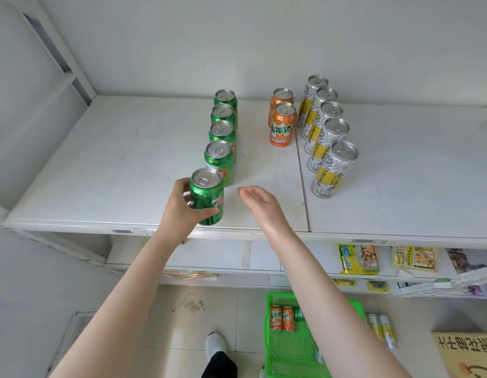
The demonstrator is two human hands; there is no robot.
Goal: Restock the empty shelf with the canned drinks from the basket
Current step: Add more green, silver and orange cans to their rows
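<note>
- At the bottom of the frame, a green basket (277,296) sits on the tiled floor, with two orange cans (282,317) lying in its upper left corner. A further green can beside them is mostly hidden by the right forearm.
- Just right of the basket, a few silver-and-yellow cans (381,331) lie on the floor. A white shoe (215,345) shows to the basket's left.
- Above these, in the right half of the frame, snack packets (358,259) lie on a lower shelf.
- At the front edge of the white shelf (128,173), the left hand (179,211) grips the held green can (207,197). Its fingers (186,199) and thumb wrap the can's body, and the can stands upright with its base at the edge.
- Beside it, at centre frame, the right hand (260,205) hovers over the shelf with its fingers (245,192) straight, close together and holding nothing.
- Directly behind the held can, a green row (219,159) of four upright cans runs toward the back wall.
- Further right, an orange pair (282,124) stands one behind the other.
- Right of that pair, a silver-and-yellow row (333,159) of five tall cans runs from the back wall toward the front.
</note>
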